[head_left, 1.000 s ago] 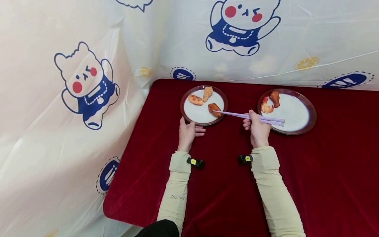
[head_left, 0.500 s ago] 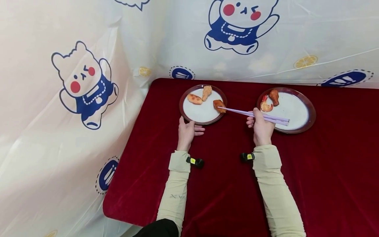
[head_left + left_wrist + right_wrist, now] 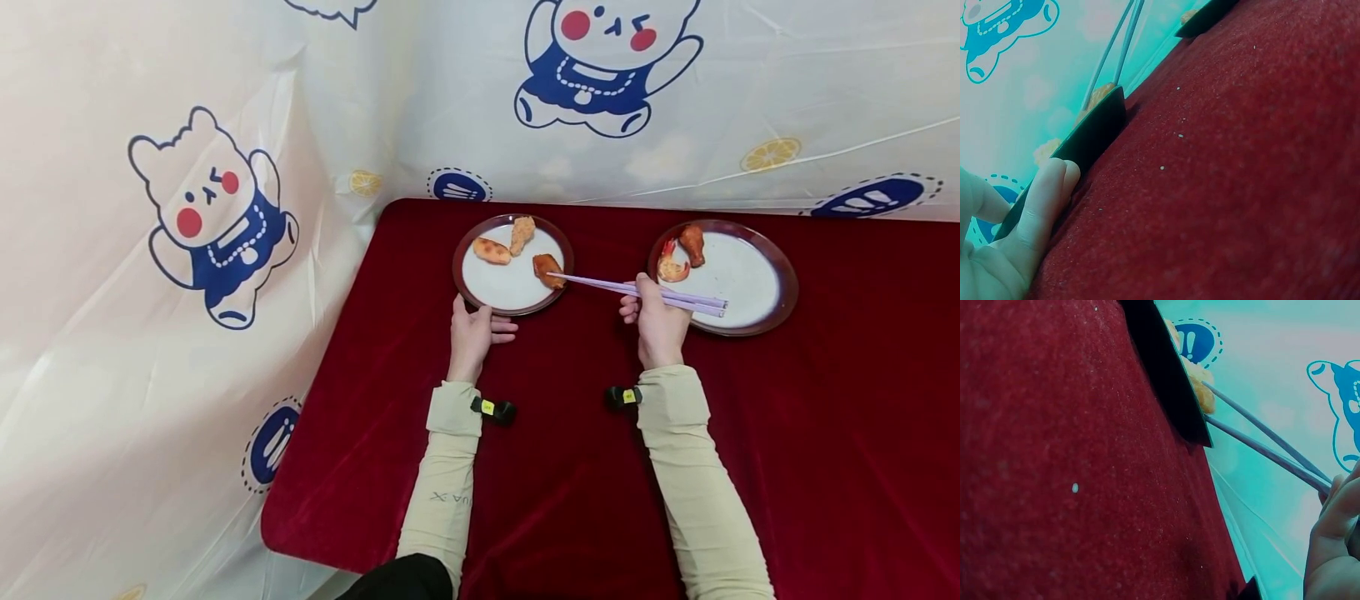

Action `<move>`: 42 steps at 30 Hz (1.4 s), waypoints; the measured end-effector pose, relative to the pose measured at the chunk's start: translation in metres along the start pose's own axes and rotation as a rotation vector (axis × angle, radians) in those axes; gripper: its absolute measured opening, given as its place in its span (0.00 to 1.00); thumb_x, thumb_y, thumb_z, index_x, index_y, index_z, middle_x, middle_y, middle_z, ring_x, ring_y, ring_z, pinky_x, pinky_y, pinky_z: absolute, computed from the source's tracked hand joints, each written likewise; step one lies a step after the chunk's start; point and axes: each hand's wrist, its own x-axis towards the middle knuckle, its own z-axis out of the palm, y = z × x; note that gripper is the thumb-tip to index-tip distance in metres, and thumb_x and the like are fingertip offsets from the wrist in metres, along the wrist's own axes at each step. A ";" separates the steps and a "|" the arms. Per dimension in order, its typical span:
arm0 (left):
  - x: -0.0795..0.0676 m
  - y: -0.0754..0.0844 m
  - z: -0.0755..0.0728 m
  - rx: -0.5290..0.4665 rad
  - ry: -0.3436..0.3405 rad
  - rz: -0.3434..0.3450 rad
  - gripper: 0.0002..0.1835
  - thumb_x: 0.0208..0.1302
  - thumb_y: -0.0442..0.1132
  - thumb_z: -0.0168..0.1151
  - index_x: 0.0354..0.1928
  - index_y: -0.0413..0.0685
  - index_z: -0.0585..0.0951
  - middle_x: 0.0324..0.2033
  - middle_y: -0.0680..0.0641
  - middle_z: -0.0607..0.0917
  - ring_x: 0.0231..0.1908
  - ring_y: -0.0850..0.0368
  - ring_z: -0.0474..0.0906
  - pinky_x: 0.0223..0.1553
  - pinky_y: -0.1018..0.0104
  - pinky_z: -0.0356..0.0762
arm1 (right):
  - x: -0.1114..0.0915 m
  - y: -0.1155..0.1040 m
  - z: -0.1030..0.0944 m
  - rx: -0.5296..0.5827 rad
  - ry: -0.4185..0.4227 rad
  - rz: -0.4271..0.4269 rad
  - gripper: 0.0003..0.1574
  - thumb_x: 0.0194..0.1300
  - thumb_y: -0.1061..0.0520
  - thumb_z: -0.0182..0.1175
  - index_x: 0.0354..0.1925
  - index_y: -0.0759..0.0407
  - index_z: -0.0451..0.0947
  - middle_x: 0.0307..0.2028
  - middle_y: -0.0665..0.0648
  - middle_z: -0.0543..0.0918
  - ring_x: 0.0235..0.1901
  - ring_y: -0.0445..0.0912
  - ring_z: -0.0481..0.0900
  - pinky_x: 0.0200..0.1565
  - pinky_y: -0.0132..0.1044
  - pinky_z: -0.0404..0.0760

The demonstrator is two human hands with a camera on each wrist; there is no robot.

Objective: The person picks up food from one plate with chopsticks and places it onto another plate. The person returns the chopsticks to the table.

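Observation:
In the head view my right hand (image 3: 660, 325) holds a pair of lilac chopsticks (image 3: 637, 290). Their tips are at a brown glazed piece of chicken (image 3: 549, 272) on the right side of the left plate (image 3: 501, 310), a round one with a brown rim. The right wrist view shows the chopsticks (image 3: 1266, 450) spread apart at the chicken piece. My left hand (image 3: 471, 340) touches the near rim of that plate, fingers extended; the left wrist view has its fingers (image 3: 1041, 200) against the plate's side. A breaded drumstick (image 3: 522, 235) and an oval browned pastry (image 3: 492, 251) also lie there.
A larger brown-rimmed plate (image 3: 787, 292) stands to the right, partly behind my right hand, with a shrimp (image 3: 672, 265) and a brown drumstick (image 3: 693, 244). Dark red cloth (image 3: 555, 467) covers the table. A printed white curtain (image 3: 465, 100) hangs behind and at left.
The chicken piece shifts right towards the plate's rim, then slightly back left, with the chopsticks and right hand moving alike. The left hand stays at the plate's rim.

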 end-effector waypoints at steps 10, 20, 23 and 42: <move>-0.001 -0.001 0.001 -0.002 0.010 0.020 0.40 0.72 0.37 0.43 0.77 0.52 0.33 0.39 0.33 0.85 0.30 0.50 0.88 0.35 0.56 0.89 | -0.002 0.001 0.001 -0.088 -0.093 0.038 0.16 0.66 0.57 0.59 0.34 0.71 0.82 0.13 0.50 0.80 0.11 0.37 0.76 0.12 0.25 0.75; -0.006 0.011 -0.001 -0.013 -0.026 -0.032 0.40 0.74 0.36 0.43 0.76 0.52 0.31 0.42 0.32 0.85 0.33 0.47 0.88 0.38 0.56 0.89 | 0.000 0.003 0.000 0.012 -0.033 0.058 0.18 0.65 0.60 0.59 0.45 0.77 0.72 0.11 0.51 0.78 0.09 0.37 0.72 0.10 0.24 0.70; -0.012 0.019 0.000 0.006 -0.030 -0.033 0.40 0.73 0.35 0.42 0.76 0.48 0.31 0.42 0.30 0.84 0.35 0.44 0.87 0.38 0.56 0.89 | 0.001 0.004 0.000 0.033 -0.024 0.062 0.16 0.66 0.61 0.58 0.43 0.77 0.72 0.11 0.52 0.78 0.09 0.38 0.72 0.09 0.24 0.70; 0.001 -0.002 0.000 -0.014 0.008 0.011 0.40 0.73 0.38 0.44 0.77 0.53 0.33 0.38 0.34 0.86 0.30 0.50 0.88 0.35 0.56 0.89 | -0.005 -0.005 0.006 -0.066 -0.116 0.094 0.15 0.68 0.54 0.57 0.32 0.65 0.82 0.15 0.51 0.80 0.13 0.38 0.75 0.15 0.24 0.76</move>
